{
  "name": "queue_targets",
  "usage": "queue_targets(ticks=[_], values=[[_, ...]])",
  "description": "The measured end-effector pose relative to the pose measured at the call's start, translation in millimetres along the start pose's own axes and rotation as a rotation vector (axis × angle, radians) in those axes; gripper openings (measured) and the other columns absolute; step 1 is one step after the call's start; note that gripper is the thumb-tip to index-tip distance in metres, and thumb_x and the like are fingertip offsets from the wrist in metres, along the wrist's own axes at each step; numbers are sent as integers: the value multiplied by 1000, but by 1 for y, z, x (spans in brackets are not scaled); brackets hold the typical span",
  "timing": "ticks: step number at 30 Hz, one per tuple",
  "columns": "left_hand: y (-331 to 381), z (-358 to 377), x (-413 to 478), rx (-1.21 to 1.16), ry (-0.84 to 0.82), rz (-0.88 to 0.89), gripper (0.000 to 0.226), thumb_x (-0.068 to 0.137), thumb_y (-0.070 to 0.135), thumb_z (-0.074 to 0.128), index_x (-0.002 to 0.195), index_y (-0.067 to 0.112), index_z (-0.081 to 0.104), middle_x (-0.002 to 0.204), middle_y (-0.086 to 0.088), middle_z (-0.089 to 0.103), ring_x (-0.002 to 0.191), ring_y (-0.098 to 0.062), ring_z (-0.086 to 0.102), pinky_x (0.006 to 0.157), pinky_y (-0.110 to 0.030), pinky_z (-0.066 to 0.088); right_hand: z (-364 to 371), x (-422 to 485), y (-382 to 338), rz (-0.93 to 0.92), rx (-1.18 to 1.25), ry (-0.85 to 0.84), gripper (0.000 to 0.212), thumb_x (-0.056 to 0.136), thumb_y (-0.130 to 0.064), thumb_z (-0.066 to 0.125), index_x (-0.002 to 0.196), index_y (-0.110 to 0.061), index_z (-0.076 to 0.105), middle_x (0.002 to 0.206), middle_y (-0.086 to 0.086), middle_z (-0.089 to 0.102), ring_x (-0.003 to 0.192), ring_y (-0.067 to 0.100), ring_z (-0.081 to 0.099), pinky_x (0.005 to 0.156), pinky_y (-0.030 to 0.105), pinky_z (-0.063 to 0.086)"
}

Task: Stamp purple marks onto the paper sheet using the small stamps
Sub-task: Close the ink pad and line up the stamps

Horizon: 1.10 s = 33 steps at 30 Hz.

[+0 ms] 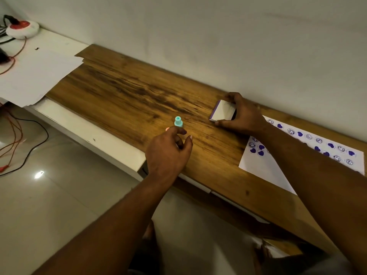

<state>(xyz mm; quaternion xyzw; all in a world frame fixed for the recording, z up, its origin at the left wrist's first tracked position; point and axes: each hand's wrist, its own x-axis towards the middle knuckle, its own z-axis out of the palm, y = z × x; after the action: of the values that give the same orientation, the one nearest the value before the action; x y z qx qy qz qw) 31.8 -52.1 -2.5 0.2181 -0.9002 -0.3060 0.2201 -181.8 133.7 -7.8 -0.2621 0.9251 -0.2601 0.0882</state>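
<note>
A small teal stamp [178,121] stands upright on the wooden desk [123,92]. A pink stamp [167,129] peeks out just behind my left hand [168,151]. That hand hovers right in front of both stamps with loosely curled, parted fingers and holds nothing. My right hand [243,116] grips a white ink pad with a purple edge [222,111], tilted up off the desk. The paper sheet [264,165] lies at the right, covered with several purple hearts and smiley marks; my right forearm hides part of it.
A stack of white sheets [37,76] lies at the desk's left end. A white and red power hub [22,28] with cables sits at the far left. The wall runs along the desk's back edge. Tiled floor lies below.
</note>
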Motion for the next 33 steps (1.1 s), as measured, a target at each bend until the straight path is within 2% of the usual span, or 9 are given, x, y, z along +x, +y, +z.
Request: queue_targets(ticks=[5, 8, 11, 13, 16, 19, 22, 27, 33], values=[[-6, -4, 20, -70, 123, -29, 27, 94, 45, 74, 116, 29, 72, 79, 16, 67, 68, 4, 61, 59, -16, 38, 5, 1, -37, -218, 14, 265, 76, 82, -65, 76, 145, -28, 52, 141, -5, 61, 125, 19, 59, 107, 51, 46], [-21, -8, 37, -95, 220, -76, 19, 97, 38, 72, 114, 30, 72, 90, 17, 69, 72, 0, 62, 62, -14, 37, 22, 6, -79, -369, 30, 37, 64, 88, -55, 74, 145, -31, 54, 136, -8, 66, 124, 15, 60, 107, 50, 48], [-40, -8, 53, -180, 283, -249, 19, 101, 41, 66, 117, 31, 72, 92, 22, 64, 77, -3, 63, 67, -22, 45, 43, 10, -104, -377, -55, -70, 54, 94, -50, 68, 145, -40, 52, 145, -12, 61, 135, 15, 53, 117, 48, 30], [-57, -6, 60, -230, 227, -360, 26, 104, 43, 60, 123, 29, 70, 100, 18, 66, 93, -11, 67, 80, -30, 51, 52, 14, -107, -374, -125, -123, 46, 95, -46, 69, 140, -39, 58, 138, -12, 66, 131, 15, 56, 116, 49, 28], [-74, 1, 65, -89, 102, -315, 32, 109, 40, 52, 132, 23, 67, 118, 0, 73, 110, -22, 67, 89, -33, 47, 58, 23, -106, -350, -162, -105, 34, 94, -48, 71, 125, -35, 67, 121, -11, 71, 117, 16, 62, 112, 48, 30], [-74, 5, 73, 51, 72, -264, 31, 111, 34, 47, 127, 20, 68, 114, -6, 73, 102, -25, 66, 82, -32, 41, 53, 38, -100, -309, -234, -32, 33, 90, -54, 73, 116, -35, 69, 113, -10, 70, 110, 17, 63, 106, 47, 32], [-70, 3, 89, 139, -23, -276, 25, 109, 31, 47, 124, 25, 66, 111, -3, 69, 91, -16, 56, 79, -31, 38, 40, 59, -91, -185, -286, 19, 37, 88, -55, 75, 118, -33, 71, 112, -7, 72, 111, 19, 64, 104, 47, 31], [-74, -12, 113, 185, -348, -235, 28, 108, 37, 49, 134, 26, 53, 123, -4, 64, 103, -21, 57, 88, -37, 46, 15, 86, -71, 31, -411, 3, 45, 84, -61, 76, 119, -34, 73, 111, -4, 74, 111, 23, 64, 102, 47, 30], [-72, 0, 101, 294, -315, -184, 40, 109, 38, 46, 147, 28, 42, 141, -14, 57, 119, -34, 60, 97, -48, 52, 6, 87, -42, 90, -310, 39, 57, 83, -65, 75, 128, -30, 69, 121, -3, 73, 118, 25, 63, 105, 47, 32]])
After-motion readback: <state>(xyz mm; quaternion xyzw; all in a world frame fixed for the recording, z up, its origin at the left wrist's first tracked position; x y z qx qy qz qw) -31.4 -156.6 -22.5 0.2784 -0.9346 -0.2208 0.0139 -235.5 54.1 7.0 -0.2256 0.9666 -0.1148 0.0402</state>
